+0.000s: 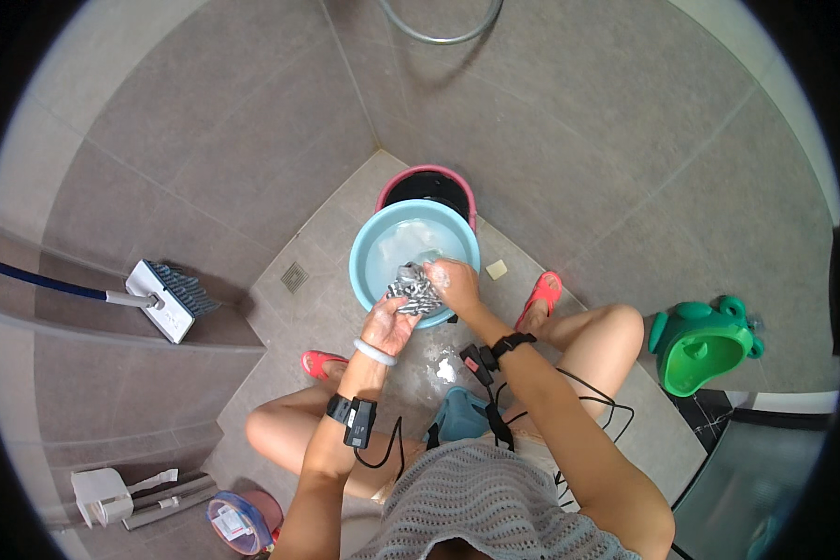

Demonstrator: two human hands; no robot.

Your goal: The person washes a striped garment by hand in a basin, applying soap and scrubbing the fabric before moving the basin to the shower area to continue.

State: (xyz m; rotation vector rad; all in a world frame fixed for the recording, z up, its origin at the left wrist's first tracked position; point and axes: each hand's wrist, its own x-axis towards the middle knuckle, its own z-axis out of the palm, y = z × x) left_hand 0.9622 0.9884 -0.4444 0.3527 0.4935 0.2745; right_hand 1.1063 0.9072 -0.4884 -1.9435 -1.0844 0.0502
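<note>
A bunched grey, black and white patterned cloth (414,289) is held between my two hands over the near side of a light blue basin (357,257). The basin contains cloudy, sudsy water (406,245). My left hand (388,325) grips the cloth from the near left, its fingers curled at the lower edge. From the right, my right hand (453,285) is closed on the cloth's upper right part, with white suds on its back. Where the fingers press into the folds, their tips are partly hidden.
Behind the blue basin stands a pink-rimmed basin (439,170) with dark contents. A pale yellow soap-like block (497,270) lies to the right on the tiles. A floor drain (294,277) and a mop (163,301) are on the left; a green child's urinal (705,345) is at right.
</note>
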